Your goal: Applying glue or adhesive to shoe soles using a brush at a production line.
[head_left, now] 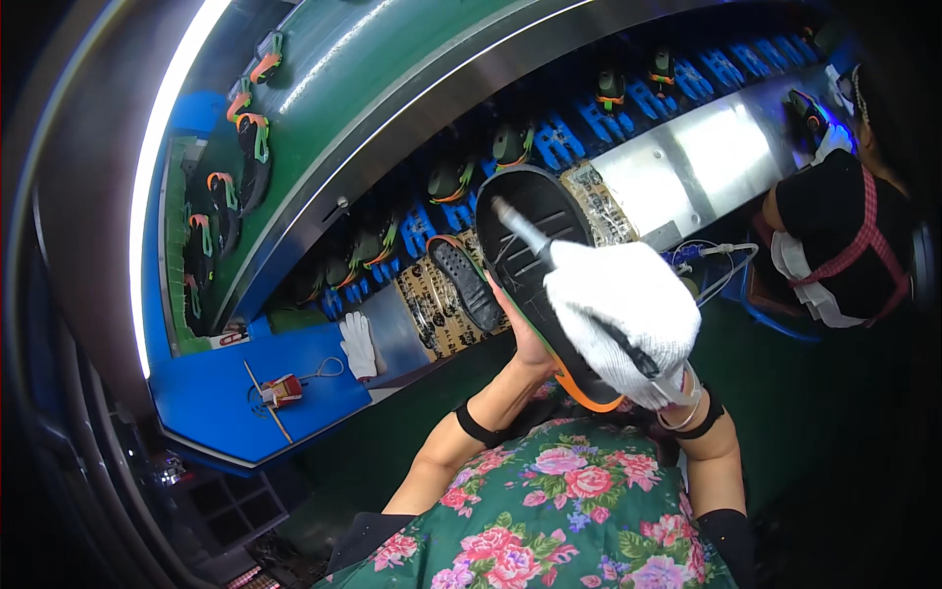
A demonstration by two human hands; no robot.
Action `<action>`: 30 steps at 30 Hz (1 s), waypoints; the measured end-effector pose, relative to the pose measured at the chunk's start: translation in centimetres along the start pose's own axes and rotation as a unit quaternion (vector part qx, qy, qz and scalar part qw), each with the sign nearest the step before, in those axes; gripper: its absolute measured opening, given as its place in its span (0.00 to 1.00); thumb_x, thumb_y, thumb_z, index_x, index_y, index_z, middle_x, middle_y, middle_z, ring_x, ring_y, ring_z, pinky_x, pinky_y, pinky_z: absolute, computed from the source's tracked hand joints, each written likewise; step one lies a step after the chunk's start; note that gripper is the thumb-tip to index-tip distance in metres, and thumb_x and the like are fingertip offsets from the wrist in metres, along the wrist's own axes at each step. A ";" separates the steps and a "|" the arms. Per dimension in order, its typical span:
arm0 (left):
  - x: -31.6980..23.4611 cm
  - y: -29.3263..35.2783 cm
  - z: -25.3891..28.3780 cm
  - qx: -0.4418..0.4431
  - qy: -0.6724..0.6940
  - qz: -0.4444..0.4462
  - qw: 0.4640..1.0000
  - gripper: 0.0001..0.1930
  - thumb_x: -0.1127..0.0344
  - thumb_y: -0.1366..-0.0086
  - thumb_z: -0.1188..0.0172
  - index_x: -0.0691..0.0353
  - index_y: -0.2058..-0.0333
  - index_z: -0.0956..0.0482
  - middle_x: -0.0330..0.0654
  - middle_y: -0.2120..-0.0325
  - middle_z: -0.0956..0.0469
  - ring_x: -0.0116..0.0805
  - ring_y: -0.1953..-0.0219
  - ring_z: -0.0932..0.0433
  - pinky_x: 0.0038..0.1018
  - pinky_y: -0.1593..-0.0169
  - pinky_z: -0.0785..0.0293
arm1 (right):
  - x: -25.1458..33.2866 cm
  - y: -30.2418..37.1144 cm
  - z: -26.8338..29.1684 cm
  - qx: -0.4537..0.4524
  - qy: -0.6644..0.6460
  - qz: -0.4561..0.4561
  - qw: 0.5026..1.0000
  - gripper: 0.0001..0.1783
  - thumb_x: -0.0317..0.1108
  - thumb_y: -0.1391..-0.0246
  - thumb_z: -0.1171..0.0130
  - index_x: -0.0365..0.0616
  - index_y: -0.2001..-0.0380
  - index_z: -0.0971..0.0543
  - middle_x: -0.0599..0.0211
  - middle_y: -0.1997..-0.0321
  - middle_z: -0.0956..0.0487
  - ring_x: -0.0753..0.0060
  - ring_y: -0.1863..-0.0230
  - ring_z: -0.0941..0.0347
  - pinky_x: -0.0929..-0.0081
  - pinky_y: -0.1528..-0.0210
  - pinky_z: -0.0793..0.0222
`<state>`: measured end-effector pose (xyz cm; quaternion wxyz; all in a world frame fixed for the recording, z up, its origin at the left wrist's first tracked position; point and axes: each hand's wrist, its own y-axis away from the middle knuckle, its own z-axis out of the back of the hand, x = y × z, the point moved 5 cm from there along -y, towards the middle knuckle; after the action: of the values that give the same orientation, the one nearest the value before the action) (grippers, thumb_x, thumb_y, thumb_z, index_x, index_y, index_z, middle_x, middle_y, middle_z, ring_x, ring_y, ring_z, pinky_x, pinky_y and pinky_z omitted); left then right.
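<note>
My bare left hand (528, 339) grips the left edge of a large black shoe sole (535, 285) with an orange heel rim, its hollow side up. In a white knit glove, my right hand (628, 314) is closed around a brush (527, 234). The brush's dark handle runs through the glove, and its brownish tip is over the toe half of the sole. Whether the bristles touch the sole I cannot tell. Left of my left hand, a second black sole (464, 283) with an orange edge lies on a taped brown board (439, 319).
Blue holders (559, 144) with dark shoes line the conveyor behind the bench. A white glove (359, 344) lies by a blue side table (216, 393) bearing a small red-and-white container (282, 390) and a stick. More shoes (255, 162) sit on a green belt. A co-worker (834, 236) works at right.
</note>
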<state>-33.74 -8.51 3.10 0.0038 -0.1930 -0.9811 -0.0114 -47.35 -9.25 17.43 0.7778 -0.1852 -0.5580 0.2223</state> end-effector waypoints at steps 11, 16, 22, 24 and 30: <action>-0.3 -1.6 -1.1 -0.045 -0.284 -0.014 0.958 0.52 0.16 0.35 0.74 0.54 0.32 0.35 0.43 0.40 0.25 0.42 0.37 0.27 0.44 0.29 0.38 | -0.5 0.0 0.7 -0.038 -0.051 0.013 0.998 0.21 0.26 0.51 0.32 0.42 0.50 0.14 0.57 0.53 0.14 0.54 0.55 0.17 0.61 0.52 0.22; -3.6 1.4 8.2 -0.038 -0.418 -0.029 0.907 0.55 0.14 0.37 0.72 0.58 0.34 0.33 0.47 0.43 0.22 0.43 0.41 0.23 0.45 0.31 0.34 | 0.4 -0.2 -1.7 0.066 0.010 0.060 0.996 0.22 0.26 0.53 0.33 0.43 0.52 0.14 0.61 0.52 0.14 0.58 0.55 0.18 0.62 0.53 0.22; -1.7 0.0 4.3 -0.068 -0.090 0.057 0.992 0.58 0.12 0.40 0.71 0.61 0.36 0.31 0.47 0.47 0.20 0.45 0.44 0.22 0.45 0.34 0.30 | -1.3 0.8 0.3 0.019 0.016 0.020 1.000 0.17 0.24 0.56 0.29 0.40 0.59 0.13 0.55 0.54 0.13 0.53 0.57 0.16 0.63 0.55 0.21; -3.3 1.9 11.0 -0.134 -0.188 0.077 0.970 0.60 0.11 0.41 0.72 0.62 0.34 0.33 0.48 0.44 0.22 0.45 0.43 0.23 0.44 0.33 0.31 | 0.2 0.2 -0.8 0.025 0.033 0.072 0.997 0.17 0.24 0.55 0.29 0.40 0.57 0.13 0.55 0.53 0.14 0.54 0.55 0.16 0.63 0.55 0.21; -1.7 -0.6 2.4 0.046 -0.011 0.114 0.992 0.64 0.08 0.46 0.71 0.62 0.32 0.34 0.50 0.39 0.26 0.46 0.39 0.26 0.45 0.32 0.32 | -1.6 0.9 0.8 -0.007 -0.041 0.023 0.999 0.16 0.24 0.55 0.29 0.41 0.60 0.12 0.55 0.55 0.13 0.56 0.57 0.16 0.63 0.54 0.21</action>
<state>-32.40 -9.66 0.63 0.0033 -0.3036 -0.9521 0.0367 -48.65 -9.40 15.95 0.7477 -0.1946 -0.5863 0.2436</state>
